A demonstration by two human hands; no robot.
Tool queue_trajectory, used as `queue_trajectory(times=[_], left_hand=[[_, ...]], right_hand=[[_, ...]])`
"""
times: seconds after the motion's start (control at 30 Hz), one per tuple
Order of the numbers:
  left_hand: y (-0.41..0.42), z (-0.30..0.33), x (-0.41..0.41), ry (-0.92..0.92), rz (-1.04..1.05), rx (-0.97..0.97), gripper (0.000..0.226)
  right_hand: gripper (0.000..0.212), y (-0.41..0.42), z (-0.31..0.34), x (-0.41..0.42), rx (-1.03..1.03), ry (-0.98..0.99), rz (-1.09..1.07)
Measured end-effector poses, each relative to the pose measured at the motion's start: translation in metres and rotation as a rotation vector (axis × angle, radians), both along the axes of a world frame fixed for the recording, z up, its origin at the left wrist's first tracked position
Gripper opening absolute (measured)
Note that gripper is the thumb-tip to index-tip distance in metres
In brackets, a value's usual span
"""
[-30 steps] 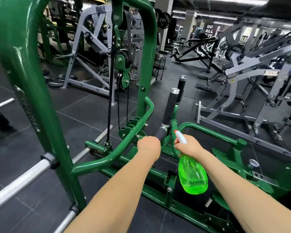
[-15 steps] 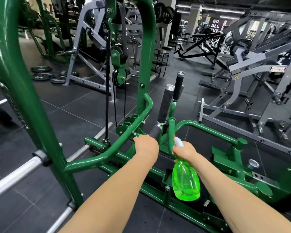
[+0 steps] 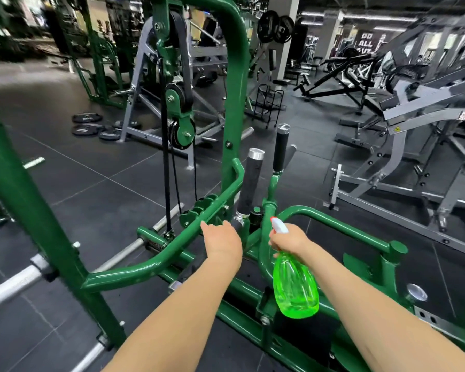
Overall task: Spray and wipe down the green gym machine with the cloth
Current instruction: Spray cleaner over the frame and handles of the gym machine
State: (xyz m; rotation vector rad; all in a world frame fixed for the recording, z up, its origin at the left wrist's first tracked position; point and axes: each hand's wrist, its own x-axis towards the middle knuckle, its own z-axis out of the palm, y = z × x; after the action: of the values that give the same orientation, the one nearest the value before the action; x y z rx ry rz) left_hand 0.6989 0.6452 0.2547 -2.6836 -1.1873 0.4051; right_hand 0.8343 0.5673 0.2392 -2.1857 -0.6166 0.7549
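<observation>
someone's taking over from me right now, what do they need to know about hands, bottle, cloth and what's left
Left hand: at the base of the near black handle grip; the fingers are hidden, so I cannot tell whether it grips, and no cloth shows.
Right hand: holds the green spray bottle by its neck, white nozzle pointing at the green machine.
Done: cannot tell; no wet patches or wiped areas are readable.
Left: find the cloth, then spray and wipe the frame, the rails and both handle grips.

Dark tiled gym floor [image 3: 97, 200]. Green gym machine [image 3: 234, 108] standing at centre; black weight plates [image 3: 87, 124] lying flat at 10 o'clock. Grey machine frames [image 3: 403, 167] at 2 o'clock.
</observation>
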Motion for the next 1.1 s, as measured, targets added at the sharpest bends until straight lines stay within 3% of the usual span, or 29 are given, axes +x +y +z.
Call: queue_trajectory(times=[0.13,0.27,0.43,0.57,0.7,0.83,0.9,1.1], left_hand=[[-0.002,0.007,0.018,0.116,-0.044,-0.009,0.034],[-0.002,-0.001,0.03,0.261,-0.041,0.064,0.041],[-0.003,-0.003,0.033,0.227,-0.027,0.061,0.046],[0.0,0.005,0.026,0.088,-0.015,-0.005,0.034],[0.021,0.013,-0.002,-0.244,0.059,-0.175,0.014],[0.049,-0.003,-0.039,-0.363,0.098,-0.458,0.062],[0.053,-0.01,-0.049,-0.401,0.133,-0.51,0.073],[0.061,-0.008,-0.112,-0.411,0.175,-0.449,0.054]], right_hand=[[0.015,0.008,0.002,0.013,-0.017,0.027,0.082],[0.012,0.019,0.006,0.019,0.005,0.056,0.045],[0.024,0.028,0.003,0.027,-0.017,0.0,0.083],[0.007,0.025,0.004,0.022,-0.022,0.072,0.123],[0.013,0.017,0.016,0.002,-0.028,0.24,0.373],[0.013,0.017,0.028,-0.021,-0.057,0.209,0.452],[0.019,0.017,0.035,-0.027,-0.05,0.224,0.427],[0.017,0.026,0.058,-0.082,0.0,0.309,0.304]])
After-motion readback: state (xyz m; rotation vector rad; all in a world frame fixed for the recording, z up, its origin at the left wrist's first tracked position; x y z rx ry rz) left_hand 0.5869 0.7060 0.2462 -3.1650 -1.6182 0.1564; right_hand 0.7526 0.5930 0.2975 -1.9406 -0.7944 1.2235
